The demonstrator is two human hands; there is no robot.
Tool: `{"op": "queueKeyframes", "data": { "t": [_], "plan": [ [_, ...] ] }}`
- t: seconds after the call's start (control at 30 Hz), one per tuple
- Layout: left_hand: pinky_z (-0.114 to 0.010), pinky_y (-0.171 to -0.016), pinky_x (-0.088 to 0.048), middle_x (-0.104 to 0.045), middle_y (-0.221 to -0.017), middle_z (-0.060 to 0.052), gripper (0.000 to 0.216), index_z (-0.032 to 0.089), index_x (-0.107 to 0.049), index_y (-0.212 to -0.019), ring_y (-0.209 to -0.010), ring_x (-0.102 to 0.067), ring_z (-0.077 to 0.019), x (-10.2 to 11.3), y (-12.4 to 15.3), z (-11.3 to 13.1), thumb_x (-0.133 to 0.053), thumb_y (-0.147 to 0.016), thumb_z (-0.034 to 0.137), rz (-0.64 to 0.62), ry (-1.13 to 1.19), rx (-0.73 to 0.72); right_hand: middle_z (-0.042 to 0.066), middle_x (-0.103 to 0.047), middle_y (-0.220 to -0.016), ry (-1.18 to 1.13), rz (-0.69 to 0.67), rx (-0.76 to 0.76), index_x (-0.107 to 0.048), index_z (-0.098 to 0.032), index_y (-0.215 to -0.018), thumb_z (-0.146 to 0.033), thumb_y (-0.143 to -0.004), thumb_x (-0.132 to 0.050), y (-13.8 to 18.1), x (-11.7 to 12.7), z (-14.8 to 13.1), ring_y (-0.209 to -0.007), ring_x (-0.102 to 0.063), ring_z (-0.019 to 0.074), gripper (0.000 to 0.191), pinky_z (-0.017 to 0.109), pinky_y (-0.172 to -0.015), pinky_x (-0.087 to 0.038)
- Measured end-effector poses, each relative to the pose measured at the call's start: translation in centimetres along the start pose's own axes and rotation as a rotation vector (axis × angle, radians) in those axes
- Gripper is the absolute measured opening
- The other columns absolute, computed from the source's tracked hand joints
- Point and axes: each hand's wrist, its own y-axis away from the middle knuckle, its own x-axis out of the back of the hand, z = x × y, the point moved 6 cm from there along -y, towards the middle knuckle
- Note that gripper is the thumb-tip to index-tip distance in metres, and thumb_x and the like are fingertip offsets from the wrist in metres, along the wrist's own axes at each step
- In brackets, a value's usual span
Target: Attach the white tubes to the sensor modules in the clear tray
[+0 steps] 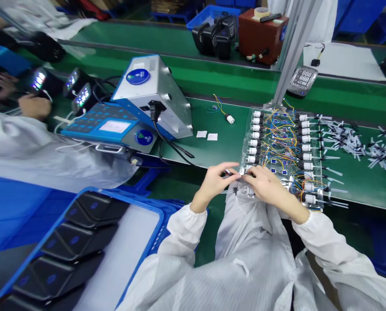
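Observation:
My left hand (216, 182) is closed in a pinch at the left edge of a clear plastic tray (248, 129). Something small and dark shows between its fingers, too small to name. My right hand (267, 183) meets it there, fingers curled together over the tray's near left corner; what they grip is hidden. Two columns of small white cylinders with black ends (306, 147) lie in the tray, with yellow and blue wires and little blue boards (284, 136) between them. Below my fingertips, a black connector with thin clear tubes (235, 191) sticks out beside the tray.
Loose tube-and-connector pieces (346, 137) are heaped right of the tray. A metal post (293, 52) rises behind it, near a display unit (303, 80). Left stand blue-and-silver test boxes (160, 95) with cables. A co-worker's hand (34, 106) is far left, above a blue crate (154, 208) of black housings.

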Motion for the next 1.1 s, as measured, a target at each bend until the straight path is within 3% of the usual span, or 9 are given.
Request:
{"op": "queueKeyframes", "data": {
  "t": [0.1, 0.37, 0.5, 0.6, 0.67, 1.1],
  "plan": [
    [-0.026, -0.067, -0.054, -0.079, -0.088, -0.009, 0.018, 0.019, -0.083, -0.094, -0.077, -0.072, -0.0175, -1.0, -0.3, -1.2, -0.081, -0.088, 0.035, -0.057, 0.011, 0.018, 0.011, -0.062, -0.11, 0.106, -0.053, 0.014, -0.067, -0.021, -0.125, -0.013, -0.102, -0.052, -0.2, -0.8, 0.0, -0.099, -0.053, 0.0239, 0.029, 0.038, -0.085, -0.043],
    [-0.027, -0.07, -0.055, -0.076, -0.087, -0.009, 0.014, 0.018, -0.084, -0.093, -0.079, -0.071, -0.017, -2.1, -0.6, -2.3, -0.079, -0.089, 0.031, -0.068, 0.122, 0.026, 0.01, -0.066, -0.101, 0.116, -0.059, 0.039, -0.067, -0.019, -0.11, -0.019, -0.103, -0.054, -0.2, -0.6, 0.4, -0.098, -0.055, 0.0245, 0.014, 0.04, -0.088, -0.043],
    [-0.028, -0.069, -0.054, -0.075, -0.082, -0.007, 0.012, 0.019, -0.084, -0.089, -0.075, -0.069, -0.0163, -2.6, -0.5, -2.6, -0.081, -0.087, 0.031, -0.042, 0.153, 0.02, 0.011, -0.07, -0.109, -0.105, 0.186, 0.033, -0.063, -0.02, -0.114, -0.02, -0.104, -0.053, 0.7, 0.2, 0.5, -0.107, -0.062, 0.0252, 0.014, 0.047, -0.101, -0.047],
    [-0.029, -0.068, -0.053, -0.075, -0.081, -0.007, 0.014, 0.019, -0.084, -0.089, -0.075, -0.069, -0.0169, -2.9, -0.1, -2.8, -0.081, -0.087, 0.033, 0.004, 0.174, 0.017, 0.013, -0.068, -0.118, -0.363, 0.392, -0.08, -0.058, -0.021, -0.127, -0.024, -0.101, -0.06, 1.7, 0.3, 1.2, -0.111, -0.065, 0.025, 0.026, 0.044, -0.096, -0.055],
    [-0.03, -0.069, -0.053, -0.075, -0.082, -0.008, 0.014, 0.019, -0.083, -0.088, -0.076, -0.068, -0.0173, -3.1, 0.2, -2.9, -0.081, -0.087, 0.033, 0.041, 0.193, 0.012, 0.013, -0.069, -0.117, -0.457, 0.438, -0.143, -0.059, -0.021, -0.129, -0.027, -0.099, -0.065, 1.9, -0.3, 1.6, -0.111, -0.067, 0.0254, 0.031, 0.042, -0.092, -0.058],
    [-0.031, -0.071, -0.053, -0.074, -0.082, -0.007, 0.012, 0.019, -0.081, -0.085, -0.077, -0.068, -0.0174, -3.6, 0.7, -2.8, -0.08, -0.088, 0.03, 0.112, 0.186, -0.03, 0.011, -0.076, -0.12, -0.572, 0.383, -0.138, -0.069, -0.023, -0.133, -0.029, -0.101, -0.065, 1.4, -1.0, 1.9, -0.107, -0.07, 0.0247, 0.033, 0.046, -0.097, -0.058]
  ]
}}
